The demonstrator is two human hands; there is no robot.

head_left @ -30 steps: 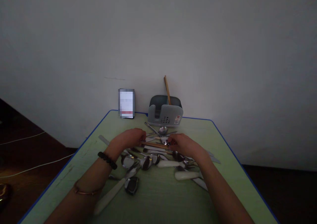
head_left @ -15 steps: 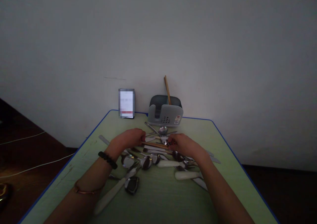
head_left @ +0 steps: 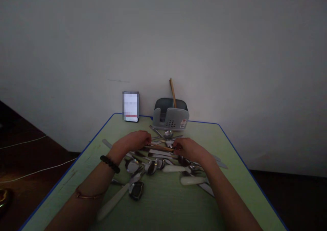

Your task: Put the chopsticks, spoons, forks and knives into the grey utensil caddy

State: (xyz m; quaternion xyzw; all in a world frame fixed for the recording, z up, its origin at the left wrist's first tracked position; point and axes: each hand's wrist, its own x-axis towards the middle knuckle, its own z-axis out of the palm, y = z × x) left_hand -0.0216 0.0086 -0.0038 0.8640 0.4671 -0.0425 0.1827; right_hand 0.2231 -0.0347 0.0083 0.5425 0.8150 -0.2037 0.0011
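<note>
A pair of wooden chopsticks point(head_left: 159, 148) is shown held level between the two hands, one end pinched in the curled fingers of the left hand point(head_left: 131, 143), the other in the curled fingers of the right hand point(head_left: 191, 150). Whether both sticks are gripped at each end cannot be told in the dim light. Directly beneath and on the near side of the fingers, a heap of spoons point(head_left: 150, 167) and white-handled knives point(head_left: 192, 180) is spread on the green table point(head_left: 166, 207). Beyond the fingertips, against the wall, a grey cutlery holder point(head_left: 170, 118) is seen with a single chopstick point(head_left: 173, 92) standing tilted in it. A beaded bracelet point(head_left: 109, 164) is worn on the left wrist.
</note>
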